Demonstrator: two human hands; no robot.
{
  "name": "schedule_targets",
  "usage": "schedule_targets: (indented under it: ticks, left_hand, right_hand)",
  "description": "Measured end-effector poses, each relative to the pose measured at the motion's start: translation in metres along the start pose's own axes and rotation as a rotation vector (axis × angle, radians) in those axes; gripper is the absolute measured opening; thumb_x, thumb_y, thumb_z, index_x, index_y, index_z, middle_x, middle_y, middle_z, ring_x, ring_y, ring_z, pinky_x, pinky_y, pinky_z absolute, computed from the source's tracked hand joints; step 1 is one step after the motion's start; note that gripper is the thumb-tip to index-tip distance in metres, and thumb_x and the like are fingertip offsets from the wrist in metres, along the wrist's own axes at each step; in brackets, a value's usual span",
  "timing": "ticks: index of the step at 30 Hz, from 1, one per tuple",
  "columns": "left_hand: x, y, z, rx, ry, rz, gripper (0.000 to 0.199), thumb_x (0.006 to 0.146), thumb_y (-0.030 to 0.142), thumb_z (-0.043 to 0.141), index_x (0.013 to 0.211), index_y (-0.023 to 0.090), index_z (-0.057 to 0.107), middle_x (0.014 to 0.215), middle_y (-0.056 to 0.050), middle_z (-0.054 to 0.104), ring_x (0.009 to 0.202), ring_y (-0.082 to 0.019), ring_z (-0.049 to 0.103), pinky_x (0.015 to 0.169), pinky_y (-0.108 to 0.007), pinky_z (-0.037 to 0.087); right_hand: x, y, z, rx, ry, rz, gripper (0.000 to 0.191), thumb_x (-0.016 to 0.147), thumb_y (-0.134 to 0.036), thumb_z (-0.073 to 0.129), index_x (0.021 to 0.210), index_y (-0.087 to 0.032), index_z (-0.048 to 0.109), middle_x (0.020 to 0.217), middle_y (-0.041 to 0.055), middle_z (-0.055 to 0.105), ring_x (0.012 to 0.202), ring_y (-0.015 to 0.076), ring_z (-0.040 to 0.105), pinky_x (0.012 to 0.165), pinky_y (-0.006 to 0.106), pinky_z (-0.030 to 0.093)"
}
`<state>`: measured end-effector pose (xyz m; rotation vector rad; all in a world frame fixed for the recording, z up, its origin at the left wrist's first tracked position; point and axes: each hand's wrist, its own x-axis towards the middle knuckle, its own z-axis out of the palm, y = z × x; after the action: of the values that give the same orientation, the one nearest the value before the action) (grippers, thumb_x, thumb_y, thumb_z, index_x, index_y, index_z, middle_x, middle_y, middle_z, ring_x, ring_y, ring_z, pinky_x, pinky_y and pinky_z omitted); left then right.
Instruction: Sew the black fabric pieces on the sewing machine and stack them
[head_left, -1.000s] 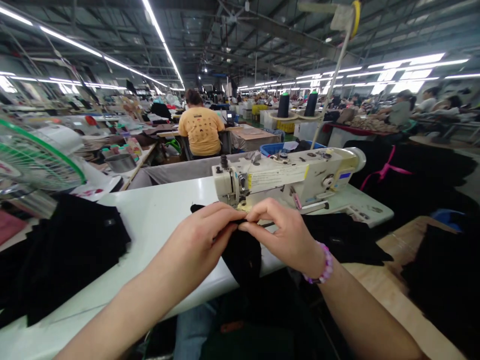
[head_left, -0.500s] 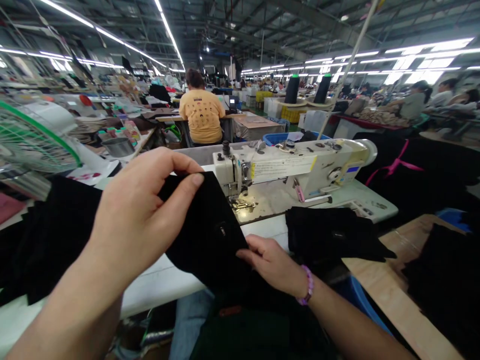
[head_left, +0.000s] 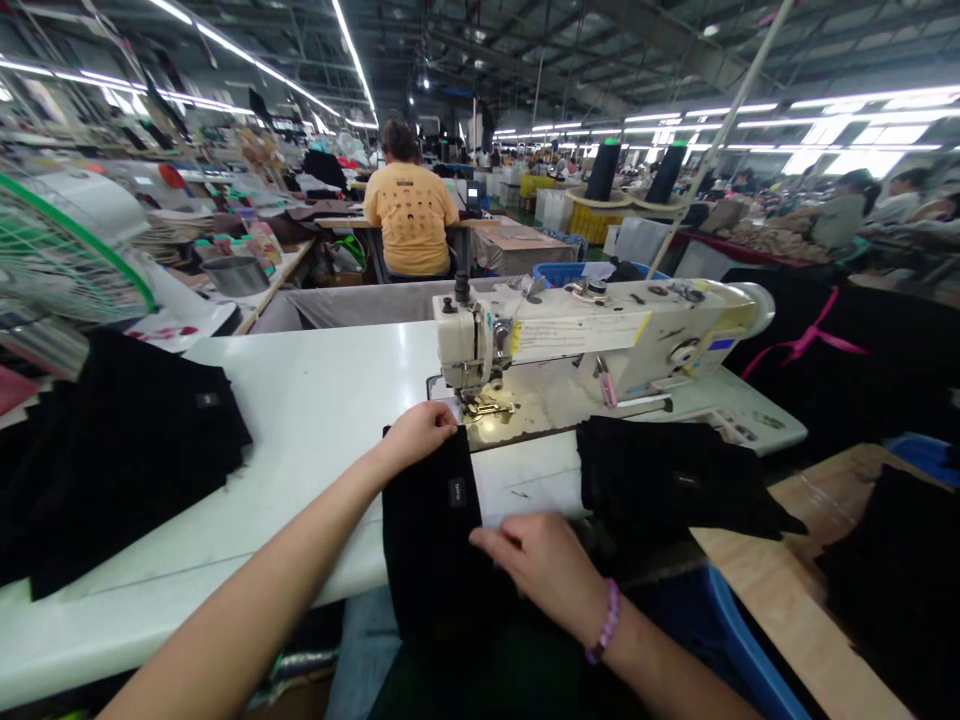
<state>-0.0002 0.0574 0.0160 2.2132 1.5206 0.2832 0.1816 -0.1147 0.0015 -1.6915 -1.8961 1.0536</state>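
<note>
A black fabric piece [head_left: 424,540] with a small label hangs over the table's front edge, its top corner just in front of the sewing machine's needle area [head_left: 484,400]. My left hand [head_left: 424,432] pinches that top corner between thumb and fingers. At the piece's right edge, my right hand [head_left: 536,560], with a purple bead bracelet on its wrist, grips the cloth between thumb and curled fingers. The white sewing machine [head_left: 577,335] stands right behind the fabric.
A black fabric stack [head_left: 142,430] lies on the table at left, another stack [head_left: 667,470] at right. A green fan [head_left: 67,250] stands far left. Beside the table are a wooden board [head_left: 795,560] and a blue bin [head_left: 750,640]. Ahead sits a person in a yellow shirt [head_left: 411,215].
My left hand has moved away from me, lowering the fabric's corner from mid-air to the table by the needle area. My right hand has dropped slightly along the fabric's edge.
</note>
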Motion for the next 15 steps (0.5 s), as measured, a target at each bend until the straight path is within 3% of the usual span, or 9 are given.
schedule_targets:
  ticks: [1, 3, 5, 7, 15]
  left_hand:
    - [0.002, -0.001, 0.002, 0.008, -0.011, -0.013, 0.008, 0.083, 0.021, 0.063, 0.076, 0.017, 0.065, 0.074, -0.001, 0.067, 0.072, -0.017, 0.063, 0.071, -0.03, 0.049]
    - [0.005, -0.001, 0.003, 0.026, -0.033, -0.042, 0.014, 0.088, 0.027, 0.065, 0.082, 0.015, 0.065, 0.08, -0.001, 0.068, 0.077, -0.016, 0.064, 0.076, -0.033, 0.051]
    - [0.007, 0.0, 0.002, 0.045, -0.058, -0.073, 0.02, 0.092, 0.034, 0.065, 0.086, 0.015, 0.065, 0.085, -0.001, 0.068, 0.08, -0.016, 0.065, 0.08, -0.036, 0.053]
    - [0.01, 0.001, 0.001, 0.065, -0.079, -0.111, 0.024, 0.093, 0.038, 0.064, 0.088, 0.015, 0.066, 0.087, -0.002, 0.069, 0.083, -0.017, 0.066, 0.081, -0.037, 0.054]
    - [0.028, 0.003, -0.002, 0.13, -0.087, -0.256, 0.028, 0.095, 0.041, 0.061, 0.1, 0.014, 0.067, 0.099, -0.005, 0.07, 0.09, -0.019, 0.067, 0.084, -0.04, 0.056]
  right_hand:
    - [0.011, -0.001, -0.003, -0.084, 0.201, -0.082, 0.039, 0.098, -0.044, 0.057, 0.069, -0.019, 0.066, 0.059, 0.0009, 0.064, 0.058, 0.0156, 0.062, 0.06, 0.026, 0.047]
    - [0.035, 0.0, -0.004, -0.195, 0.413, -0.319, 0.016, 0.098, -0.029, 0.059, 0.095, -0.018, 0.071, 0.092, 0.007, 0.075, 0.088, 0.0207, 0.069, 0.08, 0.031, 0.052]
    - [0.056, 0.005, -0.001, -0.294, 0.428, -0.518, 0.022, 0.095, -0.023, 0.063, 0.115, -0.016, 0.068, 0.123, 0.012, 0.07, 0.117, 0.0254, 0.062, 0.101, 0.04, 0.047]
    - [0.072, 0.012, 0.003, -0.37, 0.391, -0.589, 0.027, 0.094, -0.024, 0.066, 0.12, -0.015, 0.067, 0.132, 0.0125, 0.067, 0.127, 0.0273, 0.056, 0.11, 0.048, 0.041]
    - [0.092, 0.022, -0.004, -0.418, 0.379, -0.578, 0.024, 0.096, -0.02, 0.061, 0.119, -0.02, 0.068, 0.129, 0.0092, 0.069, 0.123, 0.0258, 0.059, 0.109, 0.051, 0.039]
